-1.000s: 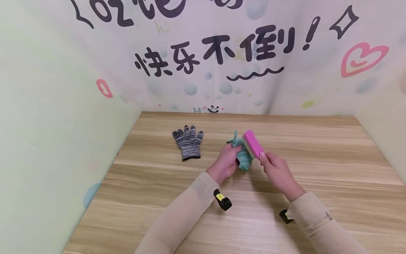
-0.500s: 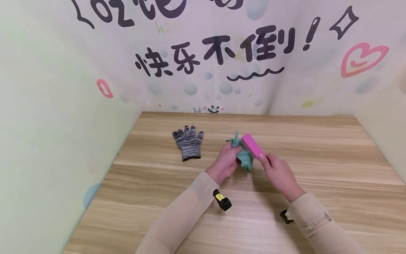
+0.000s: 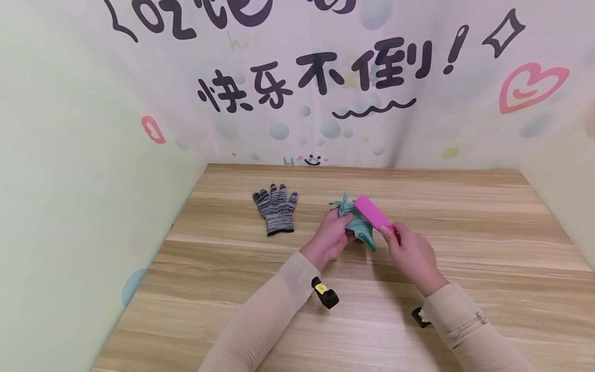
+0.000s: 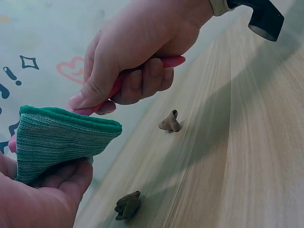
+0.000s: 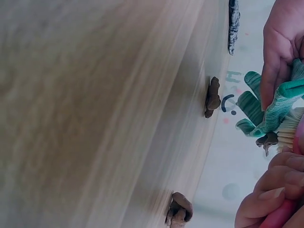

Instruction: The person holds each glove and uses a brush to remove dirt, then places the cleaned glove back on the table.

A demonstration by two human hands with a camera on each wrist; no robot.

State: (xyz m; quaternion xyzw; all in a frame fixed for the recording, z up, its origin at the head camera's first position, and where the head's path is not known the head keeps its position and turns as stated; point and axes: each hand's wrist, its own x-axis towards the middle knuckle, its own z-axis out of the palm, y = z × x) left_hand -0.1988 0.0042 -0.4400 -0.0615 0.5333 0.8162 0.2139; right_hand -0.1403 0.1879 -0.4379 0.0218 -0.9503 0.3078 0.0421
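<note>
My left hand (image 3: pixel 331 235) grips a teal-green striped knit glove (image 3: pixel 361 225), thumb on top, above the wooden table. In the left wrist view the glove's cuff (image 4: pixel 66 142) flares from the palm, edged in bright green. My right hand (image 3: pixel 412 254) holds a pink brush (image 3: pixel 373 212) by its handle, back facing up. Pale bristles (image 5: pixel 288 129) meet the green glove in the right wrist view, where its fingers (image 5: pixel 250 107) hang loose. In the head view, the brush covers part of the glove.
A grey-and-black knit glove (image 3: pixel 278 212) lies flat at the back left of the table (image 3: pixel 474 222). Small brown crumpled lumps (image 4: pixel 170 121) show on the table in the wrist views. A printed cloth (image 3: pixel 307 124) hangs behind; a pale wall (image 3: pixel 69 196) stands at left.
The brush has tilted, so its bristles no longer show in the head view. The green glove's cuff end has swung slightly right. My left hand has barely moved.
</note>
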